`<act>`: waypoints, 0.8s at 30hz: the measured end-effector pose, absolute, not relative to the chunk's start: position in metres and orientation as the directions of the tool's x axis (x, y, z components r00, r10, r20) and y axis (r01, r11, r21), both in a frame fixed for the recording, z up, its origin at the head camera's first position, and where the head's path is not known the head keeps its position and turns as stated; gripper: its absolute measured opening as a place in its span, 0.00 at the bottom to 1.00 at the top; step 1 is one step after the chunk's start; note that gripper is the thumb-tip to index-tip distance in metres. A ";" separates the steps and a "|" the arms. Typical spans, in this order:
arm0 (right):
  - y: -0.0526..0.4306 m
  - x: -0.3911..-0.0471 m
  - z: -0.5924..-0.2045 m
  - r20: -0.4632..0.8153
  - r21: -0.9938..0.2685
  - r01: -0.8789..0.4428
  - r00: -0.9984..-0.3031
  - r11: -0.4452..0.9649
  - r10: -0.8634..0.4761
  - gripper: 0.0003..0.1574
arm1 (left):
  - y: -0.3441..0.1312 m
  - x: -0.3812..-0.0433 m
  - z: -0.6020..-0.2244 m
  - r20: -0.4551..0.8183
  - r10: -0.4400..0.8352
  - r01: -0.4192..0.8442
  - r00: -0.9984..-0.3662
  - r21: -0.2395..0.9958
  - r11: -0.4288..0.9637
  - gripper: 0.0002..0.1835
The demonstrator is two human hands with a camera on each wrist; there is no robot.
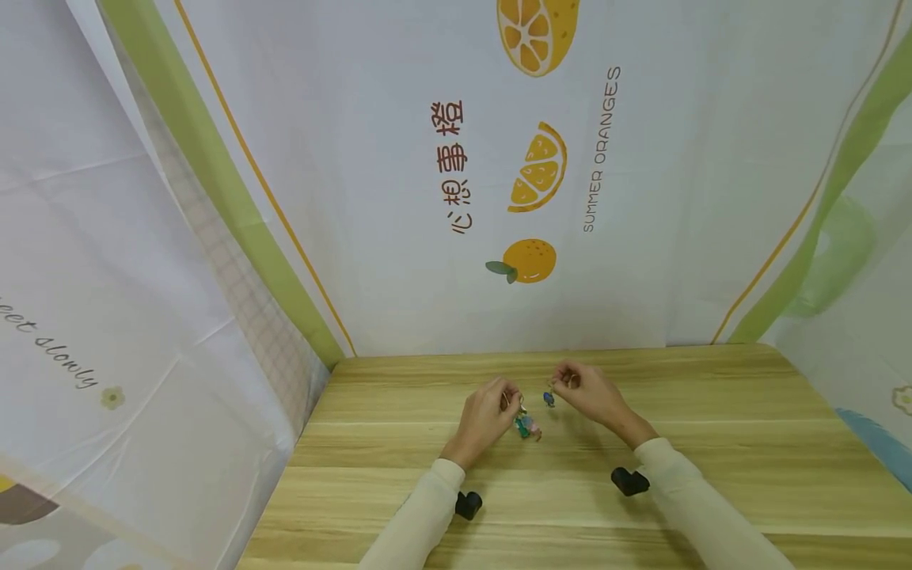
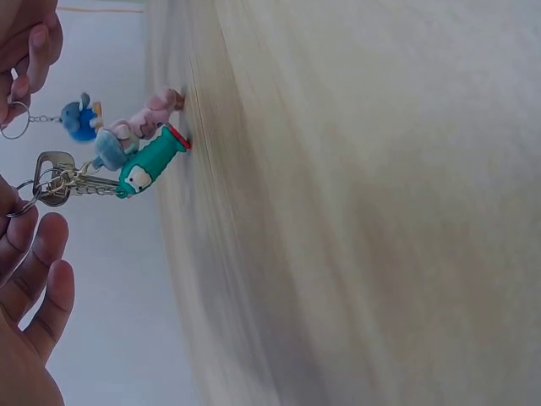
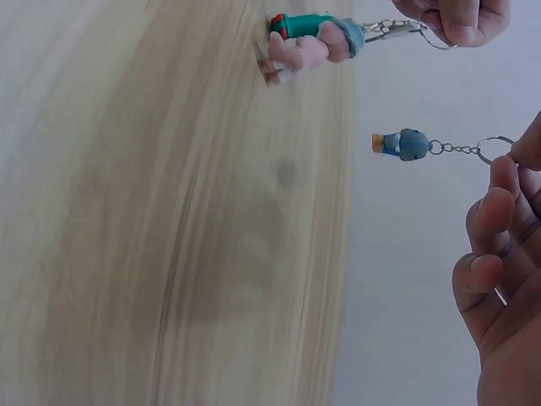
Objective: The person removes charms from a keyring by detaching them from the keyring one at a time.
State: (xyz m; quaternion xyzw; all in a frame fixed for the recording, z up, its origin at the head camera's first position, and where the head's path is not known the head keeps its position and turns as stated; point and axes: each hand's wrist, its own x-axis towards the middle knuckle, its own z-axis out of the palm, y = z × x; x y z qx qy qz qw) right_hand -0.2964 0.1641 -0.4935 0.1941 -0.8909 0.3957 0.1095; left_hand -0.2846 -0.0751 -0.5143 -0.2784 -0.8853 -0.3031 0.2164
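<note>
Fingers pinch on both sides: left hand (image 1: pixel 487 418) the charm-laden key ring (image 2: pixel 35 200), right hand (image 1: pixel 593 393) the blue figurine keychain (image 3: pixel 413 145); slack grip, partly hidden here, could drop either.

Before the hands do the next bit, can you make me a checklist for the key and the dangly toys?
1. Left hand pinches the key ring: ok.
2. Right hand pinches the small ring of the blue toy: ok.
3. The two rings are apart: ok.
4. Blue toy hangs clear of the table: ok.
5. Green toy and pink toy are off the table: cannot tell.
6. Key ring's coils are prised apart: cannot tell, too small.
</note>
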 end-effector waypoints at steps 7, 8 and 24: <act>0.172 -0.298 -0.490 0.352 -0.663 -0.429 -0.902 0.613 -0.251 0.03 | -0.075 -0.284 -0.515 0.566 0.365 0.634 -0.739 0.401 0.661 0.03; 0.173 -0.298 -0.490 0.351 -0.664 -0.428 -0.902 0.613 -0.251 0.04 | -0.075 -0.284 -0.514 0.568 0.365 0.635 -0.738 0.400 0.661 0.03; 0.195 -0.304 -0.483 0.347 -0.681 -0.422 -0.906 0.599 -0.244 0.06 | -0.074 -0.284 -0.513 0.583 0.363 0.644 -0.727 0.396 0.654 0.03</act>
